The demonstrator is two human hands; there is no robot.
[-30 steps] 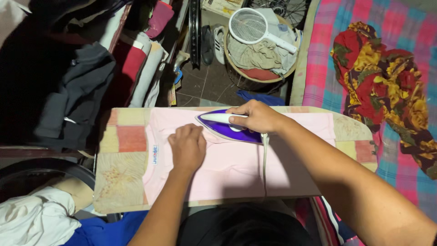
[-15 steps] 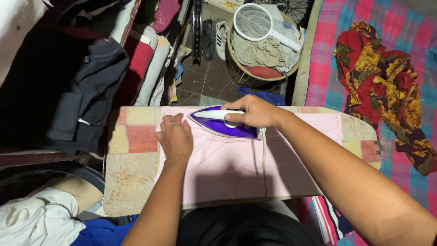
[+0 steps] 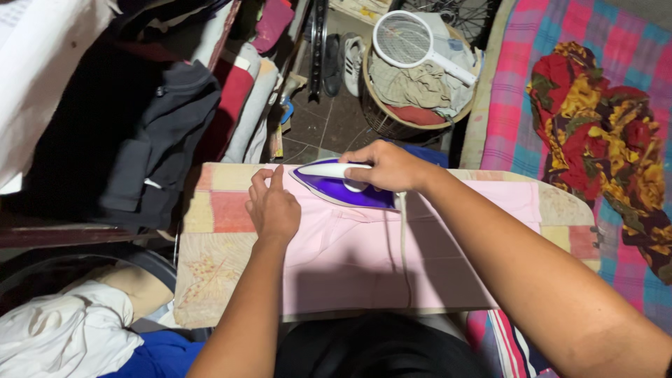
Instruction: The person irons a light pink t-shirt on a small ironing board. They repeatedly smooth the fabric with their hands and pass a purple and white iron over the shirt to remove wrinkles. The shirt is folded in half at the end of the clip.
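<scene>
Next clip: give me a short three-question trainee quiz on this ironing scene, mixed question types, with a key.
1. True or false: the right hand grips the handle of the purple and white iron.
2. Multiple choice: the left hand is (A) lifted above the board, (B) pressed flat on the pink garment, (C) holding the cord.
3. Short answer: what lies on top of the clothes in the round basket beyond the ironing board?

Key
1. True.
2. B.
3. A white racket-shaped swatter with a mesh head.
</scene>
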